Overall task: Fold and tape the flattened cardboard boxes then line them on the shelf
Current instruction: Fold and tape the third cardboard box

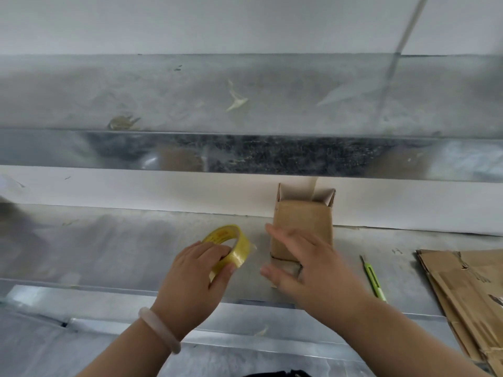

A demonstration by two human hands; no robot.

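Upper shelf (245, 93): a scuffed metal shelf ran across the whole width above the work level, with a few scraps of tape stuck to its top; its shiny front lip overhung the back of the work surface.
Lower shelf (109, 248): the metal surface that carried everything, backed by a white wall; bare and reflective on the left side.
Flattened boxes (468, 292): a stack of flat brown cardboard lay at the far right, hanging past the shelf's front edge and cut off by the picture edge, well apart from both hands.
Folded box (302, 221): one small brown carton lay on the lower shelf near the wall, its open end with raised flaps turned toward the wall and reaching up close under the upper shelf's lip; its near end showed folded flaps.
Right hand (302, 263): open and flat, palm down on the near end of the folded box, fingers spread, hiding most of the near flaps; not clenched around anything.
Left hand (196, 270): closed around the tape roll, thumb on its near rim and fingers over the top; a pale bangle (159, 331) sat on the wrist.
Tape roll (228, 248): yellowish clear tape, held tilted just left of the folded box, with a short loose end pointing toward the box; whether it touched the box could not be told.
Cutter (374, 278): a slim green utility knife lay on the lower shelf between the folded box and the flattened boxes, touching neither.
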